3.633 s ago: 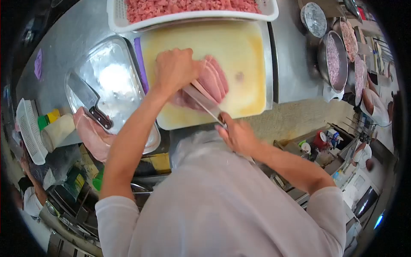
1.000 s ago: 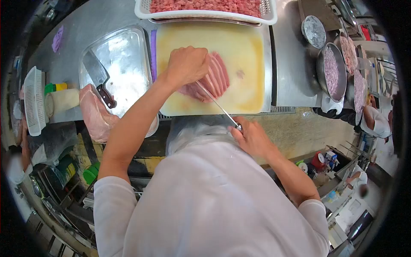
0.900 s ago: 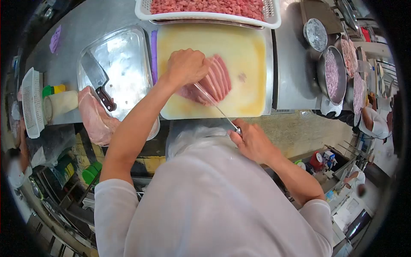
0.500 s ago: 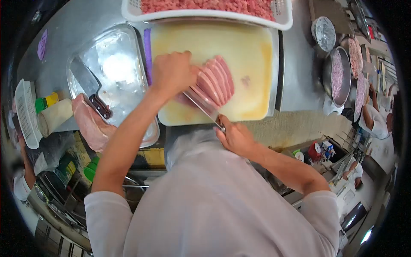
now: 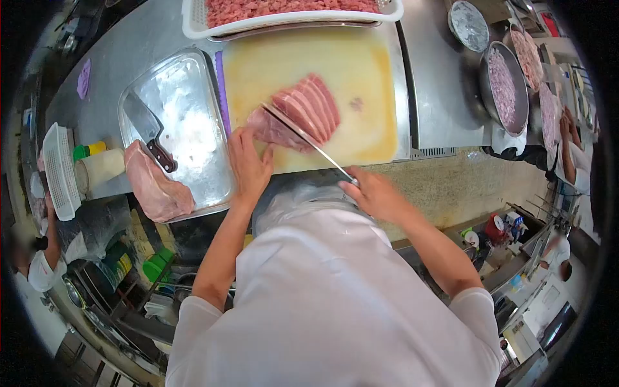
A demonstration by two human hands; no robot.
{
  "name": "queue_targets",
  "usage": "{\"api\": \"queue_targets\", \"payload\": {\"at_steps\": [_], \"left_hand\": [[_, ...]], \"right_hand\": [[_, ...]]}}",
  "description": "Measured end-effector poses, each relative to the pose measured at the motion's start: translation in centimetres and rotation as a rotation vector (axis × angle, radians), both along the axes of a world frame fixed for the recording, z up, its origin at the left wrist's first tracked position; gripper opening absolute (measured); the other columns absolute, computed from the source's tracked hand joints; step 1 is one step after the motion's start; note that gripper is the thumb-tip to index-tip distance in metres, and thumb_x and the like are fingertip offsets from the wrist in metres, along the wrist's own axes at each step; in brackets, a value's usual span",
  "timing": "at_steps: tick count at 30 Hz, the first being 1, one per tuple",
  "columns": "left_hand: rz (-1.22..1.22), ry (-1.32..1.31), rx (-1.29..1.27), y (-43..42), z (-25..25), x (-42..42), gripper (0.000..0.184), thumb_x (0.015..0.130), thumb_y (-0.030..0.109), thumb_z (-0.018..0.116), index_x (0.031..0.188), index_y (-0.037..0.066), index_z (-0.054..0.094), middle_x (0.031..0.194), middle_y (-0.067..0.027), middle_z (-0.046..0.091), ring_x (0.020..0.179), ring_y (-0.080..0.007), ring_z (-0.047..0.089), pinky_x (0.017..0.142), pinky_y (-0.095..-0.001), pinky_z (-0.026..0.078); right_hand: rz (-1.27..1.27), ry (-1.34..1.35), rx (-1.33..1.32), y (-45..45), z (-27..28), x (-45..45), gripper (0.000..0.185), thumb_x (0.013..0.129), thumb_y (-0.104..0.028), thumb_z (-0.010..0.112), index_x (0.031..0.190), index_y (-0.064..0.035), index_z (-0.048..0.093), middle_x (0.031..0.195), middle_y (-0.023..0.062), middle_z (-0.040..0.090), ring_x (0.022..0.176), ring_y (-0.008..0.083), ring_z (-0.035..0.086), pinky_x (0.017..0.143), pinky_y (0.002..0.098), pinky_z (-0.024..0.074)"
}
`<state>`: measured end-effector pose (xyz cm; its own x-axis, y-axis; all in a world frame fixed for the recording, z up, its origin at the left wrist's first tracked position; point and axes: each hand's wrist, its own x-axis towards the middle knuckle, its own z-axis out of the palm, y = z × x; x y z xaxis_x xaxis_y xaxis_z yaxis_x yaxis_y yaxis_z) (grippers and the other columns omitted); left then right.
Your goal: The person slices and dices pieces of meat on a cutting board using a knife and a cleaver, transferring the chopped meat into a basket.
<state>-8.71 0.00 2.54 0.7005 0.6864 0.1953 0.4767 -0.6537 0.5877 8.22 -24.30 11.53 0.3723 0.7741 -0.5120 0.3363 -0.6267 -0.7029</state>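
A piece of raw meat (image 5: 274, 129) lies on the pale cutting board (image 5: 367, 77), with several cut slices (image 5: 311, 106) fanned out against its right side. My left hand (image 5: 250, 164) is at the near left end of the piece, thumb and fingers closed around that end. In my right hand (image 5: 380, 195) is the handle of a long knife (image 5: 309, 138). Its blade runs up and left across the meat, between the uncut end and the slices.
Left of the board, a metal tray (image 5: 193, 103) holds a cleaver (image 5: 143, 116) and a larger chunk of meat (image 5: 155, 184). A white basket of minced meat (image 5: 290, 16) stands beyond the board. Bowls (image 5: 506, 90) sit at the right; other people work at both sides.
My left hand has come back from above the slices to the near left end of the meat. The knife has shifted onto the uncut piece, still in my right hand.
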Motion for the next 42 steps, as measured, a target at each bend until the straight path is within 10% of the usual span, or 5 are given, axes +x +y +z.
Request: {"api": "queue_targets", "payload": {"at_steps": [5, 11, 14, 42], "left_hand": [[-0.049, -0.017, -0.039, 0.7, -1.3, 0.8, 0.057, 0.076, 0.005, 0.084, 0.125, 0.001, 0.055, 0.125, -0.0235, 0.051, 0.118, -0.0457, 0.050, 0.102, -0.0517, 0.042], [-0.181, -0.042, -0.072, 0.4, -0.2, 5.8, 0.048, 0.077, 0.006, 0.082, 0.119, 0.000, 0.059, 0.119, -0.0214, 0.053, 0.114, -0.0426, 0.052, 0.099, -0.0507, 0.043], [-0.141, -0.088, 0.025, 0.3, -0.6, 6.3, 0.045, 0.077, 0.003, 0.079, 0.118, 0.002, 0.060, 0.118, -0.0197, 0.053, 0.112, -0.0410, 0.052, 0.096, -0.0502, 0.044], [-0.106, -0.067, 0.088, 1.8, -3.1, 8.6, 0.051, 0.075, 0.005, 0.073, 0.124, 0.003, 0.059, 0.116, -0.0206, 0.054, 0.109, -0.0422, 0.051, 0.095, -0.0529, 0.041]], "right_hand": [[-0.022, -0.022, 0.146, 3.5, -2.7, 0.4, 0.036, 0.106, -0.034, 0.060, 0.109, 0.0021, 0.067, 0.080, 0.0271, 0.068, 0.080, 0.0450, 0.070, 0.073, 0.0524, 0.0521], [-0.157, 0.017, -0.025, 1.0, 0.8, 2.7, 0.035, 0.106, -0.031, 0.063, 0.104, 0.0036, 0.064, 0.065, 0.0143, 0.053, 0.059, 0.0204, 0.048, 0.057, 0.0390, 0.0409], [-0.148, -0.072, 0.016, 0.5, 4.4, 1.7, 0.038, 0.106, -0.033, 0.061, 0.107, 0.0047, 0.065, 0.070, 0.0216, 0.065, 0.065, 0.0413, 0.064, 0.065, 0.0487, 0.0496], [0.010, -0.158, -0.027, 6.5, 2.2, 1.1, 0.040, 0.104, -0.032, 0.061, 0.108, 0.0074, 0.057, 0.080, 0.0305, 0.069, 0.081, 0.0533, 0.068, 0.073, 0.0593, 0.0531]]}}
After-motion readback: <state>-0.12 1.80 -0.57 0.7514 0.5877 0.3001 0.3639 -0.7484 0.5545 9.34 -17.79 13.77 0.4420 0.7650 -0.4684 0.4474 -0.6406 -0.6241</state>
